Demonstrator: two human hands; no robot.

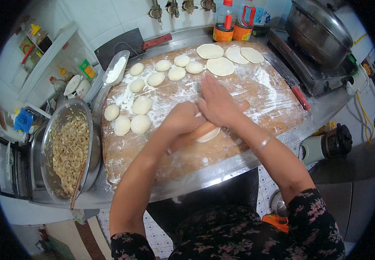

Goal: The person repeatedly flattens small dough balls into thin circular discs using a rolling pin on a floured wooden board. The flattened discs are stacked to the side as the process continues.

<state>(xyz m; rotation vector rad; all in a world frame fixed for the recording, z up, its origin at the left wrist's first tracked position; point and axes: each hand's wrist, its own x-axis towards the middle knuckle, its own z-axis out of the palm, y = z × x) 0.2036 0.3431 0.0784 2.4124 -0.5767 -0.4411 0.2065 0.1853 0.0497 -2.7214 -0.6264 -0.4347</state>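
A wooden rolling pin [194, 136] lies diagonally over a partly hidden round of dough [209, 136] on the floured wooden board [171, 165]. My left hand [184, 117] is curled at the pin, next to the dough; motion blur and the hand itself hide its exact hold. Flat over the pin, with fingers extended and pointing away from me, rests my right hand [218, 102]. Several small dough discs [141, 124] sit at the board's left and back. Beyond my right hand are flat rolled dough wrappers [220, 66], two of them overlapping.
A steel bowl of chopped filling [70, 152] with chopsticks [77, 187] stands left. A flour scoop [117, 69] and a cleaver [120, 48] lie at the back left. On the right are a long knife [283, 75], a gas stove [307, 70] and a large pot [319, 32].
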